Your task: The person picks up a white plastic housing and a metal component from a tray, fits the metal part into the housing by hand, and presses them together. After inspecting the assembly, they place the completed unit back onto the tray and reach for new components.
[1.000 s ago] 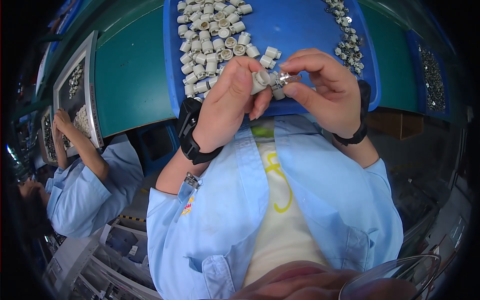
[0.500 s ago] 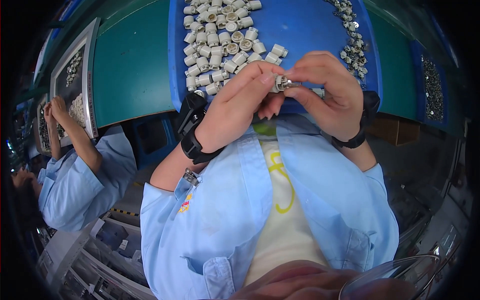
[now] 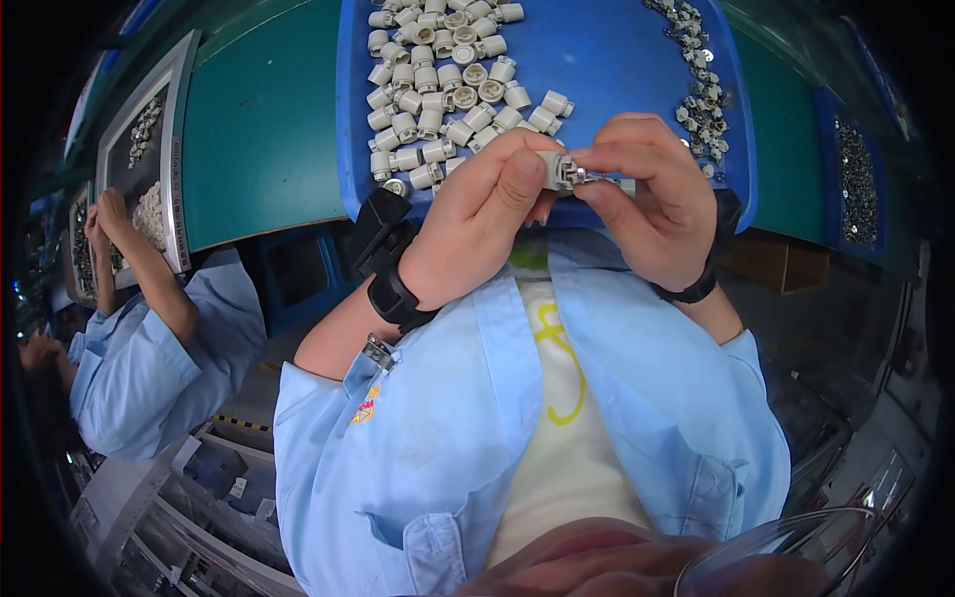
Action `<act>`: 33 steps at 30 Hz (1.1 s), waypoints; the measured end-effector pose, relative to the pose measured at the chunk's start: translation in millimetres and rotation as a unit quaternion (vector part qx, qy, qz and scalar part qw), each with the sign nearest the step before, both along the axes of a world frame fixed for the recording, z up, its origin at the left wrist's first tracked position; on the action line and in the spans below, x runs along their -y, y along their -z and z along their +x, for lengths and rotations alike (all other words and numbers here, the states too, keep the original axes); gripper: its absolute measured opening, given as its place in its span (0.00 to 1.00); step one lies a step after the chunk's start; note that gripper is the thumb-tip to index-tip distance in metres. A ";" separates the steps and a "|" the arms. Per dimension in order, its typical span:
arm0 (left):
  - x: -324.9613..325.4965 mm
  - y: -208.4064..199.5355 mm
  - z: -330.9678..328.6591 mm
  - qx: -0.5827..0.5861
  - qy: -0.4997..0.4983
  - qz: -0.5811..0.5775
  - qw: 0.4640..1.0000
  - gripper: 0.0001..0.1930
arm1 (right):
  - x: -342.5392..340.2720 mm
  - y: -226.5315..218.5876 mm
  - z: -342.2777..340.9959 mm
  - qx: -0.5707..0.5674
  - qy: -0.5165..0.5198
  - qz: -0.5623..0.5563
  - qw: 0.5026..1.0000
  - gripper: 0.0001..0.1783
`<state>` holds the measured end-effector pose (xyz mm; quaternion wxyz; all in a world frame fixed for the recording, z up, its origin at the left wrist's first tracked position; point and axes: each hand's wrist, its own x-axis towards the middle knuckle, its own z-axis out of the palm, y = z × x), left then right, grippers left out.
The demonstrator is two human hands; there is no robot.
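Observation:
My left hand is closed around a white lamp socket just above the near edge of the blue tray. The socket's slotted end points right. My right hand pinches a small shiny metal piece between thumb and forefinger, right against that end. How far the piece sits inside the socket cannot be made out. Many similar white lamp sockets lie loose along the tray's left side. Small metal-and-white parts form a strip down its right side.
A second blue tray with small metal parts is at far right on the green table. To the left, a co-worker's hands are over a grey-framed tray. A cardboard box sits below the table edge.
My left thumb has shifted back along the socket, so more of its slotted end shows. The right hand has moved slightly down, still pinching the metal piece.

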<state>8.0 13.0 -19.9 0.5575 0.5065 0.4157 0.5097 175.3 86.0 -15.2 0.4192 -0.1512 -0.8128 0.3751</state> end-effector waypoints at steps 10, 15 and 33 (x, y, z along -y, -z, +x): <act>2.3 3.1 1.4 -0.035 -0.030 0.020 0.999 0.21 | 3.1 -9.0 1.1 0.035 0.052 0.094 0.994 0.14; 1.7 2.0 0.3 -0.071 -0.039 0.058 0.995 0.19 | 3.2 -11.6 0.8 0.039 0.060 0.144 0.987 0.17; 1.7 2.5 -7.5 -0.071 -0.036 0.080 0.994 0.18 | 4.2 -6.3 0.6 -0.001 0.021 0.084 0.996 0.19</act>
